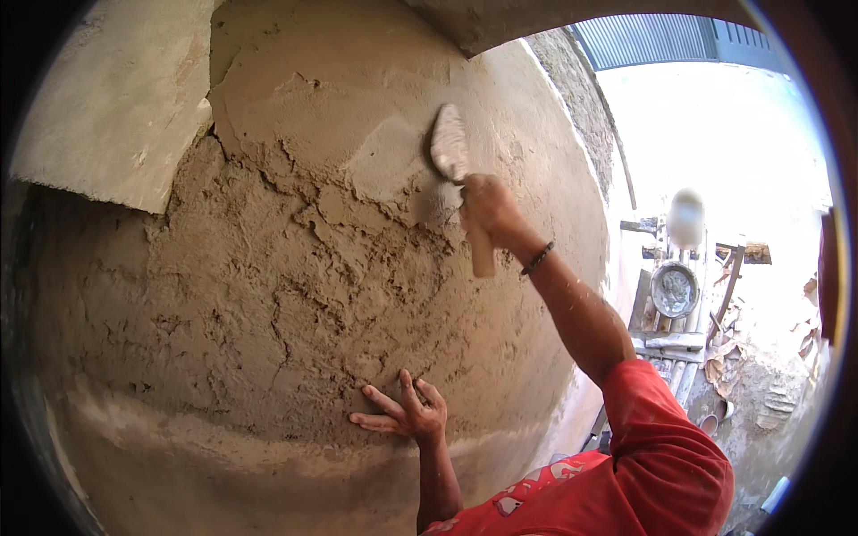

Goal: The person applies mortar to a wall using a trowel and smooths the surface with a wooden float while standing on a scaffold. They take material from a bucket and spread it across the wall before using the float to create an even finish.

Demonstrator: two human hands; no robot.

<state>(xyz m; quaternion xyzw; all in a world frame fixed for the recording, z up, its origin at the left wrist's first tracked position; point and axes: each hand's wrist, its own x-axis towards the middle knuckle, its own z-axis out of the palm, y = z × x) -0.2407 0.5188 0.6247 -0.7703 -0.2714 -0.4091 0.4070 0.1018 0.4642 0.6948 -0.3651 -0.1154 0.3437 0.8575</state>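
Note:
My right hand (pixel 491 211) grips a trowel (pixel 450 147) by its wooden handle, which sticks out below the fist. The blade points up and lies close to the wall's upper part; whether it touches cannot be made out. Wet brown mortar (pixel 295 241) covers the wall, smooth above and right of the blade, rough and cracked in the middle. Lower down, my left hand (pixel 407 411) rests with spread fingers against the coarse mortar, holding nothing.
A pale slab (pixel 112 98) juts over the wall's upper left. At the right, a round bucket (pixel 675 290) with grey contents stands on a wooden bench (pixel 666 342), a blurred whitish container (pixel 686 219) beside it. Dry leaves (pixel 719 366) lie near. A blue corrugated gate (pixel 648 40) stands beyond.

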